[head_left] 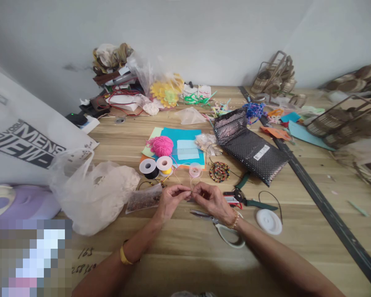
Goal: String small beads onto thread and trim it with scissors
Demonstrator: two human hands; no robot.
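Observation:
Above the middle of the wooden table, my left hand (pixel 172 201) and my right hand (pixel 214 201) meet, thumb and finger pinched together on each. A thin pale cord (pixel 191 181) runs from between the fingertips toward a small clear spool with pink in it (pixel 195 170). What else the fingertips may hold is too small to make out. Below my right hand lie scissors with white handles (pixel 230 236). Beside my left hand is a clear bag of small brown beads (pixel 144 199). A coiled string of multicoloured beads (pixel 219 171) lies behind my right hand.
Black and yellow cord spools (pixel 149 168) stand near pink yarn (pixel 161 146) on coloured paper. Right of my hands are green-handled pliers (pixel 261 204), a white spool (pixel 268 221) and a black bubble mailer (pixel 250 148). A plastic bag (pixel 95 194) sits left; a dark strip (pixel 327 208) crosses the table.

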